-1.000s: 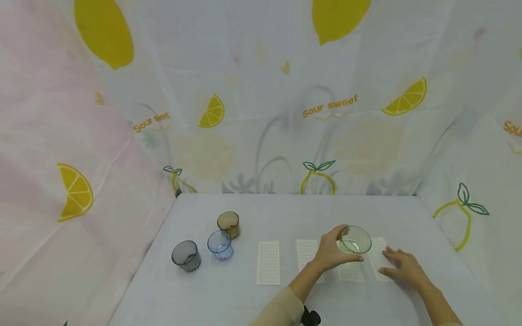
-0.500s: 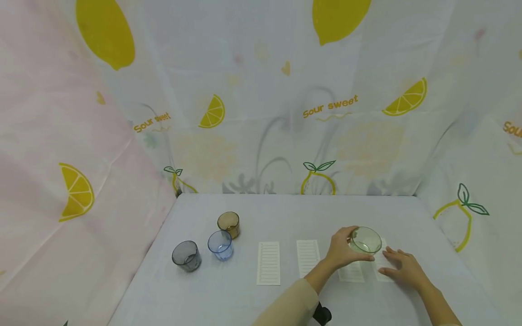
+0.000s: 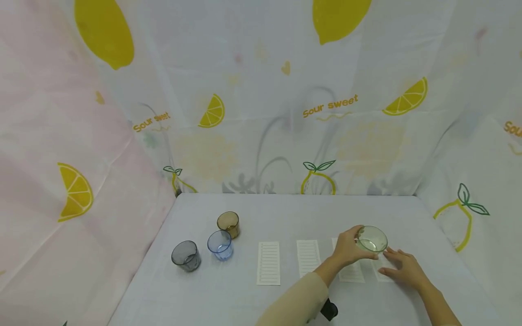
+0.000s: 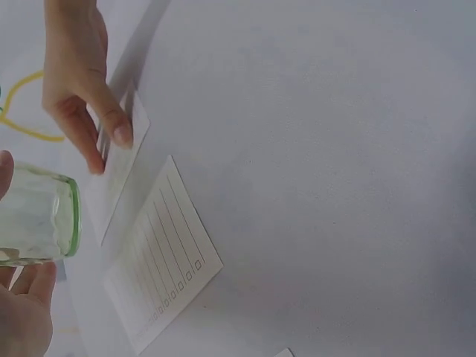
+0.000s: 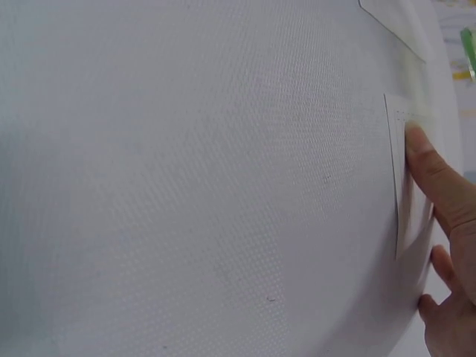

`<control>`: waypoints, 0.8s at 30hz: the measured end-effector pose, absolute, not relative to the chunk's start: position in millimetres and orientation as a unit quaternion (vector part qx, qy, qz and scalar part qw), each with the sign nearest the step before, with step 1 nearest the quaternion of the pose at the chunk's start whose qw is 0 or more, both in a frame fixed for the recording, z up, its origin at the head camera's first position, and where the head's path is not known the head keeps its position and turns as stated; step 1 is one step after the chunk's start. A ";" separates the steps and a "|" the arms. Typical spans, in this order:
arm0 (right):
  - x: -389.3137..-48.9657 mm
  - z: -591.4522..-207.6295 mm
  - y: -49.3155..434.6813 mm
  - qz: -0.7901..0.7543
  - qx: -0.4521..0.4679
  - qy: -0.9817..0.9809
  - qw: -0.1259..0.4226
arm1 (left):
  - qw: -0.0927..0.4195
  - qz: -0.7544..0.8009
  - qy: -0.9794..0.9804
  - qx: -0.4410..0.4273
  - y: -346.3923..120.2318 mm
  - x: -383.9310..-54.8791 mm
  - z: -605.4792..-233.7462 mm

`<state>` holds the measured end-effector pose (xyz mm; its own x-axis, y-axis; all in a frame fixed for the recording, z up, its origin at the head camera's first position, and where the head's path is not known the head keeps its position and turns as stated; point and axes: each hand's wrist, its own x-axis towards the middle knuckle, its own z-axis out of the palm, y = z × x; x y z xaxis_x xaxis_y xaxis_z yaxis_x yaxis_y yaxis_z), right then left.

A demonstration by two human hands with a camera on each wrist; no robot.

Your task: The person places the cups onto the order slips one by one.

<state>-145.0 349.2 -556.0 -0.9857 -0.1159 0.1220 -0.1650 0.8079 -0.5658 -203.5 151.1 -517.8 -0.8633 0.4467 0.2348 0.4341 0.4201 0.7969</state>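
My left hand (image 3: 348, 249) grips a pale green clear glass cup (image 3: 372, 240) by its side, thumb in front and fingers behind. In the left wrist view the glass (image 4: 33, 216) appears raised off the table, with its green-edged end toward the cards. Under and in front of it lies the rightmost lined paper card (image 3: 382, 270), partly covered by the hands. My right hand (image 3: 403, 267) rests at that card's right side, thumb and fingers spread apart. The right wrist view has the thumb tip on the card (image 5: 398, 156); nothing is held there.
Three more lined cards lie in a row to the left: one (image 3: 268, 262), a second (image 3: 307, 256) and a third (image 3: 351, 274) under my left forearm's reach. Grey (image 3: 186, 256), blue (image 3: 220, 246) and amber (image 3: 229, 226) glasses stand at the table's left. Lemon-printed cloth (image 3: 261, 149) walls the table.
My left hand has carried the green glass rightward, from over the third card to over the rightmost one, close to my right hand. The right hand stays in place.
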 end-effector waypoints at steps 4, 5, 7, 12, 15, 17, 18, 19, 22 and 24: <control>-144.7 -553.7 348.4 0.307 0.065 -0.949 0.026 | 0.031 0.470 0.853 0.227 157.0 -202.9 -516.6; -144.3 -553.0 348.0 0.309 0.062 -0.949 0.023 | 0.036 0.469 0.855 0.218 158.4 -202.7 -516.6; -144.3 -552.9 347.8 0.312 0.064 -0.948 0.027 | 0.046 0.470 0.857 0.204 161.0 -202.4 -516.8; -145.8 -564.1 351.7 0.320 0.082 -0.941 0.071 | 0.062 0.464 0.861 0.197 166.8 -201.7 -518.6; -147.5 -569.9 354.2 0.324 0.099 -0.935 0.100 | 0.066 0.457 0.865 0.196 169.3 -200.9 -518.9; -147.5 -570.5 354.3 0.326 0.103 -0.934 0.106 | 0.070 0.456 0.867 0.189 171.3 -199.4 -519.8; -147.1 -569.7 353.7 0.328 0.103 -0.933 0.107 | 0.073 0.458 0.866 0.186 172.3 -198.5 -520.8; -147.3 -568.4 353.4 0.328 0.105 -0.933 0.105 | 0.077 0.461 0.865 0.182 173.5 -197.7 -522.0; -146.0 -565.0 351.9 0.327 0.097 -0.935 0.098 | 0.082 0.465 0.864 0.175 177.6 -194.7 -526.3; -145.5 -563.6 351.3 0.326 0.091 -0.936 0.093 | 0.085 0.464 0.865 0.172 179.5 -193.0 -529.0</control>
<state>-145.5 351.3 -563.6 -0.9661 -0.1091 0.2339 -0.2309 0.7704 -0.5942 -193.0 179.5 -529.0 -0.9265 0.3760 0.0119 0.2181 0.5112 0.8313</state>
